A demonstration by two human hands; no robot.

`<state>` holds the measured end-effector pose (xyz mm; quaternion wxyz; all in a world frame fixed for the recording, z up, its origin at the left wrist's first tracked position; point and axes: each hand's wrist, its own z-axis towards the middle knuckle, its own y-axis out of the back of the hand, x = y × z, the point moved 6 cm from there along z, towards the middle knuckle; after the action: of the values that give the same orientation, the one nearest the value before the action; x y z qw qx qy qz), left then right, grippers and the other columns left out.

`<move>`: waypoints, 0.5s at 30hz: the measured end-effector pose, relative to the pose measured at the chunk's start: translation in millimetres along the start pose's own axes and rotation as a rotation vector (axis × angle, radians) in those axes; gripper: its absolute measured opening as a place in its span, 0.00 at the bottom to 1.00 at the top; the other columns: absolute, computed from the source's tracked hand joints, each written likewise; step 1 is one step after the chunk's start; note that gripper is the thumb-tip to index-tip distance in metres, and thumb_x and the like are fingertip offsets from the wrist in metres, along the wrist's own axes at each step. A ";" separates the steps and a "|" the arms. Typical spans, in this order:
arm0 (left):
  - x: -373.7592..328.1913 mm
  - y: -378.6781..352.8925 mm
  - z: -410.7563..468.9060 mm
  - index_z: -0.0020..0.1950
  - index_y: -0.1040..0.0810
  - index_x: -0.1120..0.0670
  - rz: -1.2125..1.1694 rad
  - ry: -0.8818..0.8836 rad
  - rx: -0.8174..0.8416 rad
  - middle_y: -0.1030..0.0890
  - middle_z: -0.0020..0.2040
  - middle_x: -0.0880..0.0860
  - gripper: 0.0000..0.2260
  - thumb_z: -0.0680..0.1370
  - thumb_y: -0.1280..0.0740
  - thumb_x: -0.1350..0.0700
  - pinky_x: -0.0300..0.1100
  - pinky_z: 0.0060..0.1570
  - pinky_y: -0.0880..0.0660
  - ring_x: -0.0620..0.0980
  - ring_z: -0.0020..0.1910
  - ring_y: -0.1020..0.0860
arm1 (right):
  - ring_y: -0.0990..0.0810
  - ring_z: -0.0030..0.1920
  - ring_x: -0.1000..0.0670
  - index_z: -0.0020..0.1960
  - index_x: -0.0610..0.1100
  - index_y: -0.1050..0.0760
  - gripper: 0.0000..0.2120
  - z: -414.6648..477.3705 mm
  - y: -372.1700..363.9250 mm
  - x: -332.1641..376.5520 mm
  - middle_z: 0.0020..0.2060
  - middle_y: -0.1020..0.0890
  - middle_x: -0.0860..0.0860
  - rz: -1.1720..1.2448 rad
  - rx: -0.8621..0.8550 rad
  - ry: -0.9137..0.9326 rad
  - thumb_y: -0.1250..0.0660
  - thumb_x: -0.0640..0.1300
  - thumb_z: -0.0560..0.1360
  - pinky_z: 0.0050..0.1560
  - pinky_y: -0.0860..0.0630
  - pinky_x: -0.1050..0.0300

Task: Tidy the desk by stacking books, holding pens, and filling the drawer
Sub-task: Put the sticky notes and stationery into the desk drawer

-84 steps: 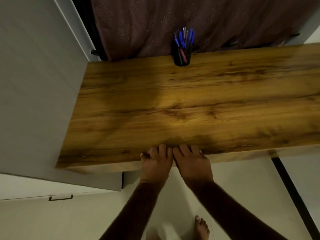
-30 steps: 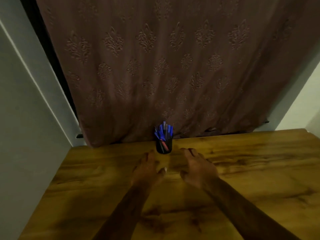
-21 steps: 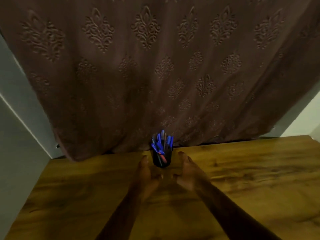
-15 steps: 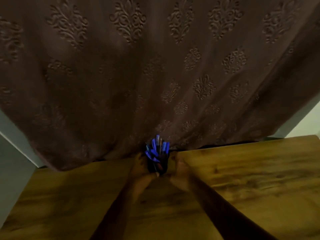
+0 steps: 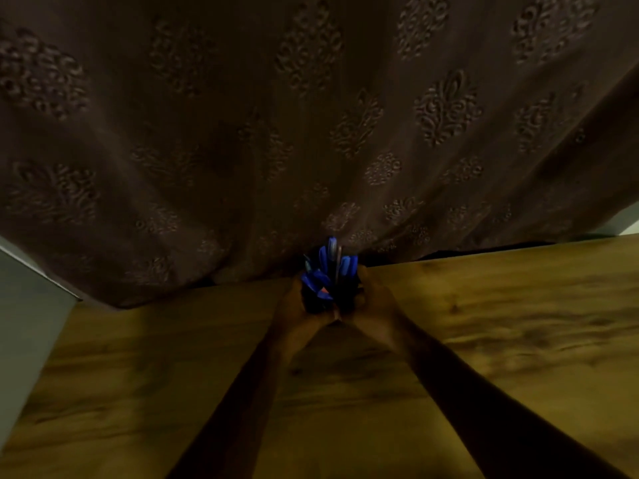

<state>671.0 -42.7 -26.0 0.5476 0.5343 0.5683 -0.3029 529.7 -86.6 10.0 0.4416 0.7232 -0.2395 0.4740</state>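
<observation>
A black pen holder (image 5: 323, 302) stands at the far edge of the wooden desk (image 5: 484, 340), against the curtain. Several blue pens (image 5: 328, 267) and one with a red tip stick out of its top. My left hand (image 5: 294, 309) is wrapped round the holder's left side. My right hand (image 5: 371, 302) cups its right side, and the thumbs meet in front of it. Most of the holder's body is hidden between my hands. The picture is dim and slightly blurred.
A dark brown patterned curtain (image 5: 311, 133) hangs right behind the desk's far edge. A grey cabinet side (image 5: 27, 326) borders the desk on the left. A pale wall (image 5: 627, 224) shows at the far right.
My hands left the desk's near edge, reached forward across the desk and closed round the pen holder from both sides. My head leaned in, so the curtain now fills most of the view.
</observation>
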 end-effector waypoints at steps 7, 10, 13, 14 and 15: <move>-1.5 -3.1 -23.1 0.58 0.23 0.46 -0.097 -0.017 0.015 0.15 0.53 0.49 0.31 0.58 0.17 0.57 0.49 0.51 0.19 0.50 0.54 0.17 | 0.22 0.54 0.62 0.66 0.56 0.33 0.35 -20.0 5.5 -11.6 0.53 0.24 0.63 0.131 -0.017 0.021 0.24 0.32 0.69 0.45 0.23 0.71; -8.1 -5.4 -32.9 0.61 0.24 0.50 -0.054 -0.044 0.012 0.16 0.53 0.46 0.31 0.63 0.18 0.64 0.42 0.49 0.19 0.45 0.53 0.17 | 0.25 0.53 0.69 0.66 0.60 0.33 0.35 -31.9 12.9 -8.4 0.54 0.24 0.65 0.114 -0.051 0.055 0.23 0.34 0.69 0.47 0.26 0.74; -19.1 -9.5 -44.0 0.59 0.24 0.50 -0.031 -0.081 0.010 0.17 0.49 0.43 0.29 0.64 0.19 0.67 0.32 0.42 0.22 0.35 0.46 0.18 | 0.23 0.56 0.68 0.61 0.65 0.31 0.36 -42.6 17.1 -12.1 0.56 0.21 0.62 0.104 -0.099 0.066 0.22 0.34 0.67 0.52 0.23 0.68; -22.2 -10.1 -46.8 0.59 0.24 0.50 -0.018 -0.088 0.009 0.17 0.48 0.42 0.28 0.64 0.20 0.67 0.30 0.40 0.23 0.33 0.45 0.19 | 0.22 0.57 0.65 0.61 0.65 0.30 0.36 -45.4 18.9 -12.9 0.56 0.20 0.60 0.121 -0.108 0.076 0.21 0.34 0.66 0.54 0.22 0.65; -25.3 -10.8 -50.4 0.58 0.23 0.50 -0.007 -0.096 0.015 0.17 0.48 0.43 0.27 0.64 0.20 0.67 0.30 0.40 0.23 0.32 0.45 0.19 | 0.21 0.58 0.64 0.62 0.63 0.29 0.36 -49.0 21.2 -14.6 0.57 0.19 0.59 0.123 -0.117 0.089 0.21 0.34 0.66 0.55 0.21 0.63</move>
<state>641.4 -5.5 6.3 0.5693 0.5211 0.5408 -0.3344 483.9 -55.8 13.5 0.4630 0.6584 -0.2910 0.5172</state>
